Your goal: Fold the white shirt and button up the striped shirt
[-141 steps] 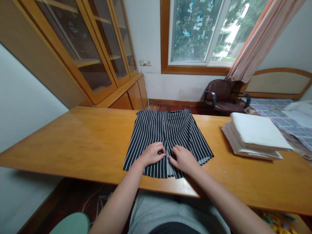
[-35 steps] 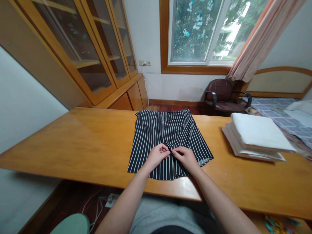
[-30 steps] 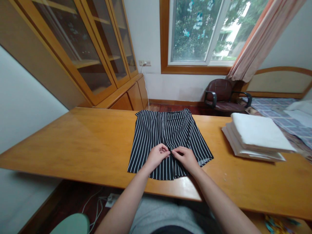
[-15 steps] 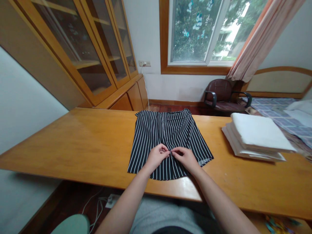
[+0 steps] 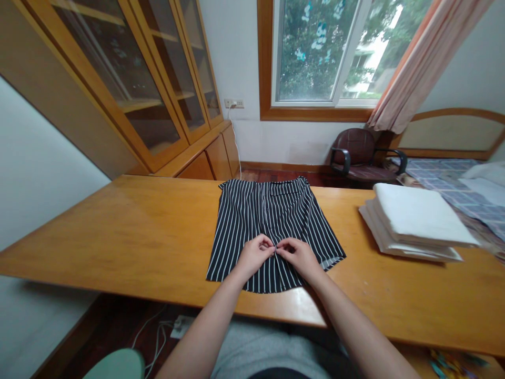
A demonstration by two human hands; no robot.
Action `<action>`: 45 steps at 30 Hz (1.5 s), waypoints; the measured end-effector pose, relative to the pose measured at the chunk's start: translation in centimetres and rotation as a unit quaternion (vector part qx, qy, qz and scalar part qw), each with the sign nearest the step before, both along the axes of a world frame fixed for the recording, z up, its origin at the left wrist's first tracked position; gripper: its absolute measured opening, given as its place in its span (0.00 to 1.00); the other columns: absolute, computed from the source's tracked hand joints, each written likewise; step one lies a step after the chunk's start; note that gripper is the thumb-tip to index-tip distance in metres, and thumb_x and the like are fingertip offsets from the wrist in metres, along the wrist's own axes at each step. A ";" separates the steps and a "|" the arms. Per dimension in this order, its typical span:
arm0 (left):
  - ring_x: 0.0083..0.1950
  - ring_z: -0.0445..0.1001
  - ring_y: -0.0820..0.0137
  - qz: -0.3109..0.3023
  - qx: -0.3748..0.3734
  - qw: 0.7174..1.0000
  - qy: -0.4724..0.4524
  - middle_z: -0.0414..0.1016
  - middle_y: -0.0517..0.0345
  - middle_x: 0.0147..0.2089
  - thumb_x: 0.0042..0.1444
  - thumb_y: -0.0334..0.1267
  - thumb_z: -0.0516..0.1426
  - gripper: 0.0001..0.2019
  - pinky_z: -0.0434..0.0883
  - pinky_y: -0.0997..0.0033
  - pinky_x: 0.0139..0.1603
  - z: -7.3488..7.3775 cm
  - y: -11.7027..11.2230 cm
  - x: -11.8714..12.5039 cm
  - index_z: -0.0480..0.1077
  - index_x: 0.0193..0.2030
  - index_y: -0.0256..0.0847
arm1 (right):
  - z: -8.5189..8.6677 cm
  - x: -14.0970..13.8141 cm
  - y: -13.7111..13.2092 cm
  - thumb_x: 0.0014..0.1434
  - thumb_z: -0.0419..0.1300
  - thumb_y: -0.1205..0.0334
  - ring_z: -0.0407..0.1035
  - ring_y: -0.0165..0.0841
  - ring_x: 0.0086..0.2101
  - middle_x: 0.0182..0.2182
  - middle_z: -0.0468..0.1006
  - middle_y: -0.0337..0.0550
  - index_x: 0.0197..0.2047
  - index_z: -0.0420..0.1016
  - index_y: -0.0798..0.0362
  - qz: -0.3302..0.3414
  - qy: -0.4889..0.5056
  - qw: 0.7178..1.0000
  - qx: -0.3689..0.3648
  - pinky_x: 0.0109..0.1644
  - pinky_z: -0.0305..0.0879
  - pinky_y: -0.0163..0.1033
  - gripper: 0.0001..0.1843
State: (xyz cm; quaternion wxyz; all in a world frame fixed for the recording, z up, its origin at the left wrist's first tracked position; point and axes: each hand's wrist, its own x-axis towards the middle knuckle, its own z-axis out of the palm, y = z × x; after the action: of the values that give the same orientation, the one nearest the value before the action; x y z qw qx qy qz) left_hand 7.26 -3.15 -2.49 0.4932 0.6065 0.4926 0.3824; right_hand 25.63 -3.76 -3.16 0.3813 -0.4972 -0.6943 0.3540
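Note:
A black shirt with white stripes (image 5: 272, 216) lies flat on the wooden table (image 5: 130, 231), its hem toward me. My left hand (image 5: 254, 253) and my right hand (image 5: 300, 255) meet at the shirt's middle seam near the hem. Both hands have their fingers pinched together on the fabric edges there. What sits between the fingertips is too small to make out.
A stack of folded white cloth (image 5: 414, 221) lies on the table to the right. A glass-door cabinet (image 5: 150, 89) stands at the back left. A dark armchair (image 5: 359, 155) sits under the window, and a bed (image 5: 461, 179) is at the far right.
Since 4.7 s ago my hands went from lying flat near the hem to pinching the middle seam slightly farther up. Over the last second they have barely moved.

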 end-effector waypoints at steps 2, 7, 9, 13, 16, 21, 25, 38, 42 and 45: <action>0.34 0.77 0.69 -0.005 -0.004 1.000 -0.001 0.76 0.59 0.30 0.54 0.39 0.60 0.05 0.72 0.71 0.38 0.2 -0.1 0.0 0.72 0.34 0.40 | 0.0 0.0 0.0 0.57 0.65 0.63 0.75 0.33 0.35 0.34 0.82 0.40 0.39 0.78 0.51 -0.002 0.007 1.000 -0.005 0.42 0.70 0.37 0.05; 0.35 0.77 0.68 -0.017 0.005 1.000 -0.001 0.77 0.58 0.31 0.56 0.43 0.60 0.08 0.73 0.71 0.39 0.1 -0.1 -0.1 0.73 0.35 0.40 | -0.4 -0.1 0.0 0.57 0.64 0.62 0.75 0.33 0.34 0.32 0.81 0.40 0.39 0.75 0.52 -0.006 0.020 1.000 -0.014 0.40 0.69 0.37 0.07; 0.35 0.77 0.68 -0.018 0.009 1.000 0.009 0.77 0.58 0.32 0.55 0.43 0.61 0.08 0.72 0.71 0.39 -0.1 0.0 -0.1 0.73 0.35 0.40 | -0.6 -0.1 0.0 0.56 0.64 0.62 0.75 0.33 0.33 0.32 0.80 0.39 0.39 0.74 0.51 -0.007 0.019 1.000 -0.008 0.40 0.69 0.37 0.07; 0.36 0.77 0.69 -0.011 0.020 1.000 0.016 0.77 0.58 0.33 0.53 0.40 0.62 0.06 0.72 0.72 0.39 -0.5 0.2 -0.1 0.74 0.35 0.40 | -0.6 -0.1 -0.1 0.56 0.64 0.61 0.73 0.32 0.31 0.31 0.79 0.39 0.38 0.73 0.51 -0.009 0.004 1.000 0.005 0.37 0.67 0.36 0.06; 0.35 0.76 0.68 -0.008 0.021 1.000 0.018 0.77 0.58 0.32 0.52 0.39 0.61 0.06 0.72 0.72 0.38 -0.6 0.2 0.0 0.75 0.34 0.40 | -0.3 -0.1 -0.2 0.56 0.64 0.61 0.73 0.32 0.31 0.32 0.79 0.39 0.37 0.72 0.51 -0.011 -0.008 1.000 0.012 0.36 0.67 0.36 0.05; 0.36 0.77 0.68 -0.010 0.019 0.999 0.027 0.78 0.57 0.33 0.53 0.40 0.61 0.06 0.72 0.72 0.38 -0.5 0.2 -0.1 0.75 0.34 0.41 | -0.4 -0.1 -0.2 0.57 0.64 0.61 0.73 0.33 0.33 0.33 0.79 0.39 0.37 0.72 0.51 -0.012 -0.004 1.000 0.019 0.37 0.68 0.36 0.05; 0.37 0.78 0.67 -0.024 0.026 0.998 0.045 0.79 0.58 0.34 0.55 0.39 0.60 0.06 0.72 0.72 0.40 -0.1 0.2 -0.1 0.77 0.35 0.41 | -0.9 0.0 -0.3 0.58 0.64 0.62 0.74 0.33 0.34 0.33 0.79 0.39 0.37 0.72 0.50 -0.011 -0.005 0.999 0.032 0.39 0.68 0.36 0.05; 0.36 0.77 0.68 -0.022 0.047 0.997 0.050 0.79 0.57 0.33 0.56 0.40 0.58 0.07 0.72 0.71 0.40 -0.3 0.2 -0.1 0.75 0.34 0.40 | -0.7 -0.1 -0.3 0.59 0.63 0.62 0.72 0.33 0.33 0.32 0.78 0.38 0.37 0.73 0.50 -0.006 -0.015 0.999 0.043 0.37 0.66 0.36 0.03; 0.35 0.78 0.68 -0.024 0.031 0.999 0.027 0.78 0.58 0.31 0.57 0.41 0.58 0.07 0.73 0.71 0.40 -0.6 0.2 -0.3 0.74 0.35 0.40 | -0.4 0.2 -0.3 0.60 0.61 0.63 0.72 0.32 0.33 0.32 0.77 0.38 0.37 0.74 0.50 -0.006 -0.013 0.999 0.051 0.38 0.65 0.36 0.01; 0.34 0.79 0.68 -0.018 0.025 0.999 0.018 0.77 0.59 0.29 0.56 0.41 0.59 0.07 0.73 0.72 0.39 -0.7 0.1 -0.3 0.73 0.34 0.39 | -0.2 0.4 -0.3 0.60 0.60 0.64 0.72 0.32 0.33 0.32 0.78 0.38 0.38 0.74 0.50 -0.010 -0.013 0.999 0.051 0.39 0.66 0.37 0.02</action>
State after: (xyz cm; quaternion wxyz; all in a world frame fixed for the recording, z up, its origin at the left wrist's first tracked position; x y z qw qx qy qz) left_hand 7.00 -3.04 -3.23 0.4759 0.6342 0.4807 0.3746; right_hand 26.04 -4.08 -3.32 0.4005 -0.4891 -0.7110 0.3079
